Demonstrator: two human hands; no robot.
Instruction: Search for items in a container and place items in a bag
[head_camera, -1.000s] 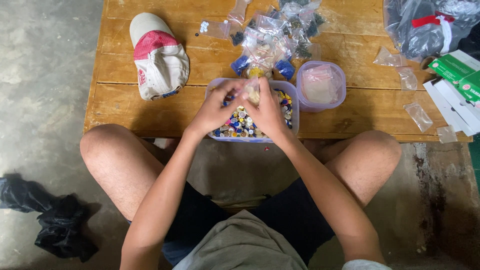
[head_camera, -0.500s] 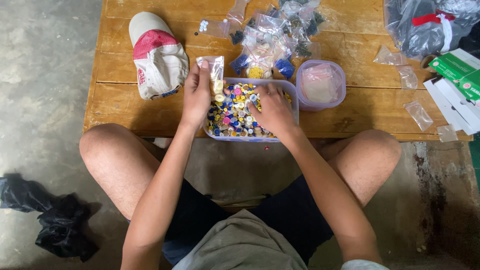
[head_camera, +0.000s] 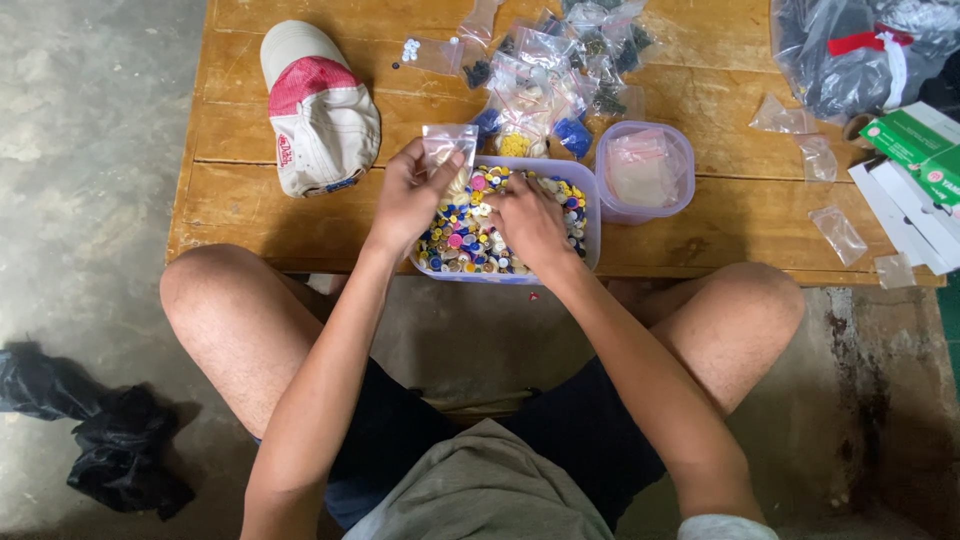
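Observation:
A lilac plastic tub (head_camera: 592, 228) full of mixed coloured buttons (head_camera: 462, 240) sits at the near edge of the wooden table (head_camera: 300, 225). My left hand (head_camera: 408, 195) holds a small clear zip bag (head_camera: 448, 148) upright over the tub's left side. My right hand (head_camera: 528, 224) rests palm down in the buttons, fingers curled among them; whether it pinches any button is hidden.
A red and white cap (head_camera: 318, 108) lies left of the tub. A pile of small filled bags (head_camera: 556, 70) lies behind it, a round lilac tub (head_camera: 646, 172) with bags to its right. Loose bags, green boxes (head_camera: 918, 140) and a large plastic bag (head_camera: 860, 50) lie far right.
Both hands were together over the tub a second ago. The left hand then lifted the small bag to the tub's left rim, and the right hand dropped into the buttons.

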